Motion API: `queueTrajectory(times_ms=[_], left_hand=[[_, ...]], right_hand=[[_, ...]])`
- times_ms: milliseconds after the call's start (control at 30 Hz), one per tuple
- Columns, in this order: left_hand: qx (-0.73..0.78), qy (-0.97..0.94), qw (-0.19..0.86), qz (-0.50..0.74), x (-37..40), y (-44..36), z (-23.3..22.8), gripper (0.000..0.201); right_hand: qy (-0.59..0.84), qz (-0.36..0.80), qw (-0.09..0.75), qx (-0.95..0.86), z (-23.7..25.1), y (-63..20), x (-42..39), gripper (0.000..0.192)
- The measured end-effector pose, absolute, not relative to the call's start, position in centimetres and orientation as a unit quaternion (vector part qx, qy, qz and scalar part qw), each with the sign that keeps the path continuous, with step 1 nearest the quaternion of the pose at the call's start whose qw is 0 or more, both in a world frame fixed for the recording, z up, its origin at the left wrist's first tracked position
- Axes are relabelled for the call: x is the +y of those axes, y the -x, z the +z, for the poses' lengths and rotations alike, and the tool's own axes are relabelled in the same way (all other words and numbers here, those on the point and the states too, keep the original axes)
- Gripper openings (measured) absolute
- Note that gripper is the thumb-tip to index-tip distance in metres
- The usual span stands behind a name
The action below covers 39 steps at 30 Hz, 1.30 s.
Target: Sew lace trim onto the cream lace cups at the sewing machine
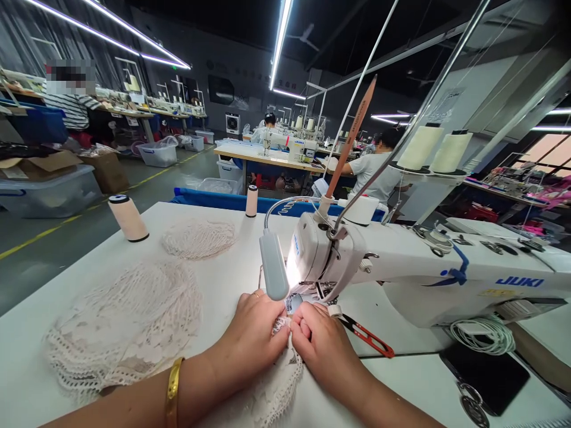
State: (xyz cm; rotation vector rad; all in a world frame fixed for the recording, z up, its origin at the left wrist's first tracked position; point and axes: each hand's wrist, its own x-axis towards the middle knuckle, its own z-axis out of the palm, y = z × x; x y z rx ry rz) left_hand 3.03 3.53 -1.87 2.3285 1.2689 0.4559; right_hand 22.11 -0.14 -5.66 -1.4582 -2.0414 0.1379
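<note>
A strip of pale lace fabric runs from the table's front up to the needle area of a white sewing machine. Both hands pinch it close below the presser foot. My left hand has its fingers closed on the lace from the left side. On the right, my right hand grips the lace edge, its fingers curled. The needle itself is hidden behind a grey lamp and my fingers. Red-handled thread snips lie just right of my right hand.
Two piles of lace, a large one and a smaller one, lie at left. Thread spools stand near the far edge. A black phone-like slab and a coiled white cable are at right. Other people sit at machines beyond.
</note>
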Motion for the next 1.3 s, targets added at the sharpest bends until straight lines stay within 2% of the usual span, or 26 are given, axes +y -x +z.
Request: queueTrajectory(times_ms=[67, 133, 200, 300, 433, 767, 933, 1300], left_hand=[[0.450, -0.849, 0.172, 0.220, 3.3, -2.9, -2.5, 0.003], [0.420, -0.853, 0.106, 0.291, 3.1, -2.8, -3.2, 0.016], [0.375, -0.859, 0.044, 0.346, 3.1, -2.7, -3.6, 0.017], [0.295, -0.884, 0.004, 0.362, 3.3, -2.8, -3.8, 0.025], [0.259, -0.902, 0.011, 0.345, 3.4, -2.6, -3.7, 0.034], [0.278, -0.917, 0.046, 0.281, 3.4, -1.6, -3.4, 0.029], [0.303, -0.925, 0.062, 0.222, 3.9, -1.6, -2.9, 0.029], [0.319, -0.918, 0.045, 0.231, 4.5, -1.9, -3.0, 0.031]], right_hand=[[0.563, 0.058, 0.311, -0.764, -5.7, -22.1, -0.1, 0.021], [0.566, 0.067, 0.315, -0.758, -5.6, -22.2, -0.1, 0.018], [0.562, 0.073, 0.318, -0.760, -5.4, -22.2, -0.2, 0.016], [0.548, 0.066, 0.319, -0.770, -5.4, -22.2, -0.3, 0.017], [0.522, 0.035, 0.316, -0.792, -5.8, -22.5, -0.5, 0.021], [0.456, -0.021, 0.323, -0.829, -5.8, -23.4, -1.2, 0.026], [0.473, -0.065, 0.282, -0.832, -5.7, -23.4, -1.1, 0.030], [0.484, -0.076, 0.272, -0.828, -5.1, -22.9, -0.7, 0.034]])
